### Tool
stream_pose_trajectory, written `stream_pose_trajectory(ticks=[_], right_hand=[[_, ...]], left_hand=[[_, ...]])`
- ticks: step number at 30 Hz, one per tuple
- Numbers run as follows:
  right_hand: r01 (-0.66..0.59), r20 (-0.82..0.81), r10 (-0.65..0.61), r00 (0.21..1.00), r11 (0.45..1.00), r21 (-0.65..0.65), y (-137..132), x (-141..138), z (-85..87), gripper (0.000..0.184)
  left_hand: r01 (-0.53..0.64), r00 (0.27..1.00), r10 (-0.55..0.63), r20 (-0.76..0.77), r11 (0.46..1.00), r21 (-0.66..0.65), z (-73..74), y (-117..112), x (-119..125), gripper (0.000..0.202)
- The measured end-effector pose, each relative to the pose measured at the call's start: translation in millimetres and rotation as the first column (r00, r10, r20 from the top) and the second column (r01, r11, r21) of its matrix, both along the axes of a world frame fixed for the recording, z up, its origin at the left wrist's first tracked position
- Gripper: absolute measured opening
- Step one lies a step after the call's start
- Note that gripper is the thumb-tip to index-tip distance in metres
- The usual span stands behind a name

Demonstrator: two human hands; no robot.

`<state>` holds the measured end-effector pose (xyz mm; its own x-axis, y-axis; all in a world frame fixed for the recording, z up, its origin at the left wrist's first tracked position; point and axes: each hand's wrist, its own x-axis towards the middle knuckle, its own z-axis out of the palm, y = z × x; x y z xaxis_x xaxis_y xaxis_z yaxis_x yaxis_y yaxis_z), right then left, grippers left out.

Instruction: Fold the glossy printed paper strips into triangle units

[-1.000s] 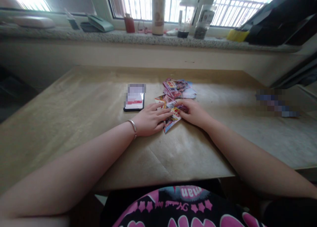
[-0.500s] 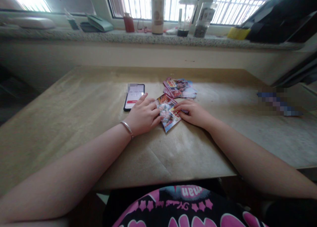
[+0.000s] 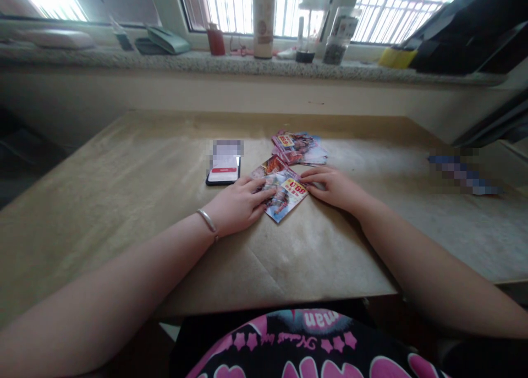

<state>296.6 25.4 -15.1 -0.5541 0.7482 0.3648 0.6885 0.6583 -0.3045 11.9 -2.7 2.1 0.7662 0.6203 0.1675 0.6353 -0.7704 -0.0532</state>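
A folded printed leaflet (image 3: 285, 197) with colourful pictures and a yellow price patch lies slanted on the table. Across its left side rests my left hand (image 3: 243, 204), fingers stretched out and flat. My right hand (image 3: 339, 190) lies at the leaflet's right corner, its fingertips touching the edge and its fingers extended with a gap above the thumb. Just beyond is a fanned pile of similar leaflets (image 3: 303, 147), meeting the far corner of the folded one. A phone (image 3: 223, 174) with a lit screen lies beyond my left hand.
The table (image 3: 136, 202) has its front edge close to my body. Far to the right lies a blurred blue and pink flat item (image 3: 464, 174). Bottles, a red jar (image 3: 215, 39) and a green pouch (image 3: 168, 39) stand along the granite windowsill (image 3: 231, 64).
My left hand has drawn back toward me and left, off the phone's edge. My right hand has slid slightly right, and more of the leaflet's yellow price patch shows.
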Motion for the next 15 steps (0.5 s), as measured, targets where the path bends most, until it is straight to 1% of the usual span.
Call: stream_pose_trajectory(ticks=[4,6,8,10,12,13,15], right_hand=[[0.049,0.045,-0.051,0.998,0.997,0.053,-2,-1,2.1,0.028],[0.053,0.025,-0.056,0.998,0.995,0.088,-5,-4,5.1,0.027],[-0.008,-0.034,0.011,0.999,0.996,0.093,-9,-6,8.8,0.029],[-0.120,-0.083,0.127,0.988,0.990,0.078,-12,-9,11.8,0.031],[-0.201,-0.105,0.205,0.973,0.978,0.047,-13,-11,12.9,0.033],[-0.217,-0.110,0.219,0.969,0.976,0.029,-13,-11,12.7,0.032],[-0.210,-0.121,0.208,0.971,0.978,-0.003,-12,-12,11.0,0.026]], left_hand=[[-0.054,0.999,0.054,-0.004,0.998,-0.020,-1.3,-5,4,0.046],[-0.072,0.997,0.072,-0.010,0.997,-0.025,-1.4,-6,5,0.047],[-0.077,0.997,0.077,-0.010,0.997,-0.026,-1.4,-6,7,0.048],[-0.068,0.998,0.068,-0.014,0.997,-0.019,-1.5,-6,8,0.049],[-0.062,0.998,0.062,-0.022,0.998,-0.006,-1.7,-7,8,0.050],[-0.060,0.998,0.060,-0.022,0.998,0.001,-1.8,-7,8,0.051],[-0.055,0.998,0.055,-0.015,0.998,0.010,-2.1,-9,7,0.053]])
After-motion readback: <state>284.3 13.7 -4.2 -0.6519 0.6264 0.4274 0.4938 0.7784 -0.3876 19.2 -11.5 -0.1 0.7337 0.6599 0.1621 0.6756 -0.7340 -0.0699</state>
